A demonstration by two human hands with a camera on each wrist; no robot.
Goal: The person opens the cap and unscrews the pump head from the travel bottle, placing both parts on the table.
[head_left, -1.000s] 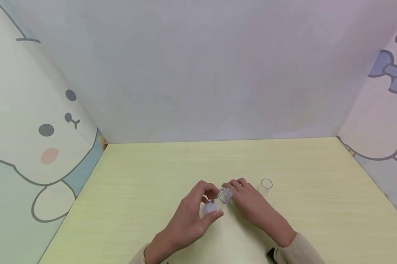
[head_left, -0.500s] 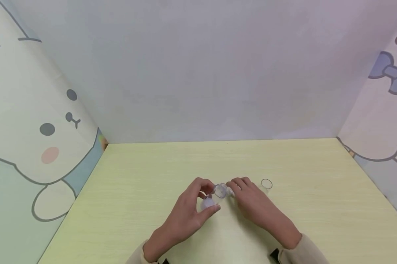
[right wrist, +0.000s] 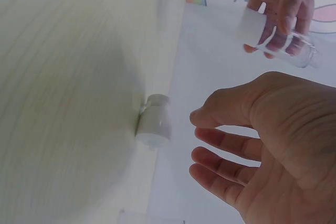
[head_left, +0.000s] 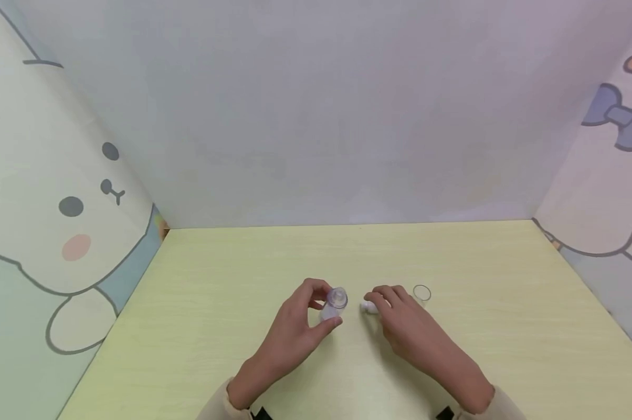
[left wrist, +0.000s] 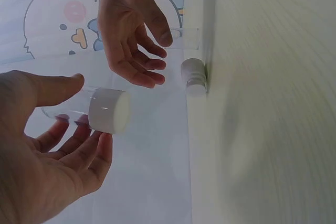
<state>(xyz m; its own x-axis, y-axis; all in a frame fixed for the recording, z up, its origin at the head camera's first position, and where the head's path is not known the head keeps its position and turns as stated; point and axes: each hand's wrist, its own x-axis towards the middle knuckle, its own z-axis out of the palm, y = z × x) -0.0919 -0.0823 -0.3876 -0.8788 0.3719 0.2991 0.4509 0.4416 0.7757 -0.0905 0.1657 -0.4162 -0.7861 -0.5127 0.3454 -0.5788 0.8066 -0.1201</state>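
Observation:
My left hand (head_left: 297,329) holds a small clear bottle (left wrist: 73,103) with a white end, between thumb and fingers above the table. The white end faces down and the clear narrow end (head_left: 338,297) faces up in the head view. My right hand (head_left: 407,321) hovers with loosely bent fingers and nothing in its grasp. Just left of its fingertips, a small white stepped piece, perhaps a pump top or cap (right wrist: 155,121), lies on the table, apart from the fingers.
A clear open cylinder, like a cover (left wrist: 185,39), stands on the pale wooden table (head_left: 232,280) beyond the right hand. A plain wall (head_left: 347,116) rises at the table's back. Cartoon-printed panels (head_left: 38,175) flank both sides.
My left hand has drawn left, away from the right, and the bottle's clear end has turned from rightward to upward. The white piece has come into view beside the right fingers.

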